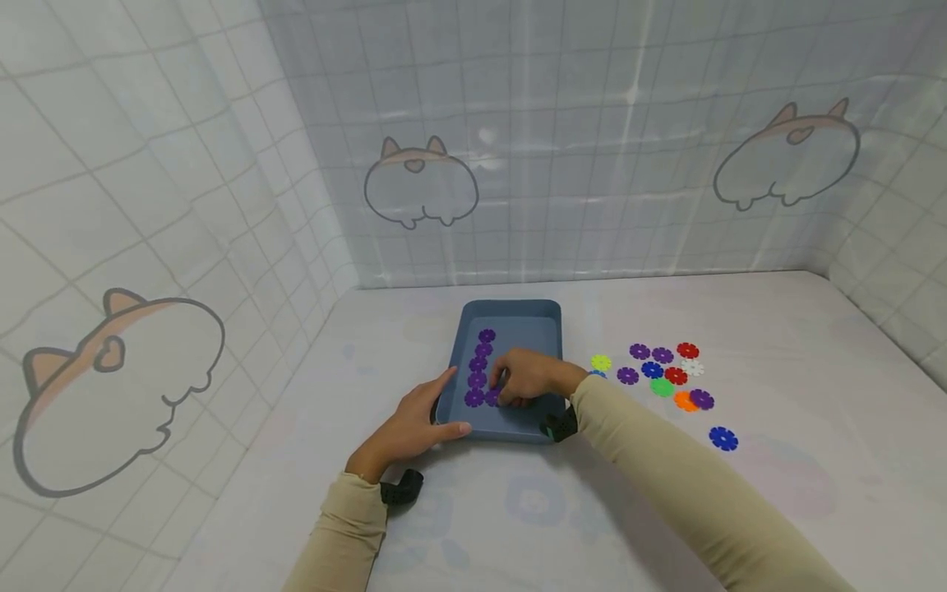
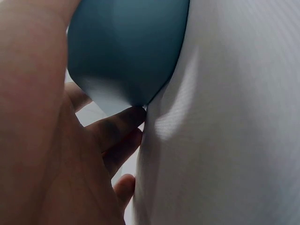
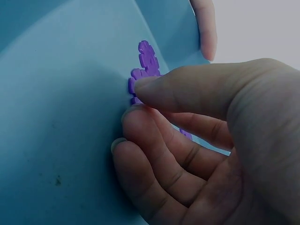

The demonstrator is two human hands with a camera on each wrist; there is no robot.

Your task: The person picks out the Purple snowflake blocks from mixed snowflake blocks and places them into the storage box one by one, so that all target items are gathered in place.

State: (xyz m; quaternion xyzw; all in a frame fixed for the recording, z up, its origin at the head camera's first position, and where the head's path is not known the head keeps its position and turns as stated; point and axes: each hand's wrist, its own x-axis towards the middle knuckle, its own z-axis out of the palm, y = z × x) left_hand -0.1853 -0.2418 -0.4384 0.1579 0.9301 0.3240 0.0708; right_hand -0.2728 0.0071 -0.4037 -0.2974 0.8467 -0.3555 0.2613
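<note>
A blue-grey tray (image 1: 518,308) lies on the table with a column of purple snowflake discs (image 1: 478,363) along its left side. At the column's near end, my right hand (image 1: 524,376) pinches another purple snowflake disc (image 3: 132,86) between thumb and fingertips. This disc sits to the right of the lowest one, low against the tray floor; its contact there is partly hidden by the fingers. My left hand (image 1: 410,423) rests at the tray's near left corner. Its thumb lies along the front rim, and its extended fingers (image 2: 119,124) touch the outer wall.
Right of the tray, loose snowflake discs are scattered: purple (image 1: 639,351), red (image 1: 688,350), white (image 1: 691,367), green (image 1: 662,386), orange (image 1: 685,401), yellow (image 1: 601,362) and blue (image 1: 723,438). A tiled-pattern curtain (image 1: 592,164) stands behind the table.
</note>
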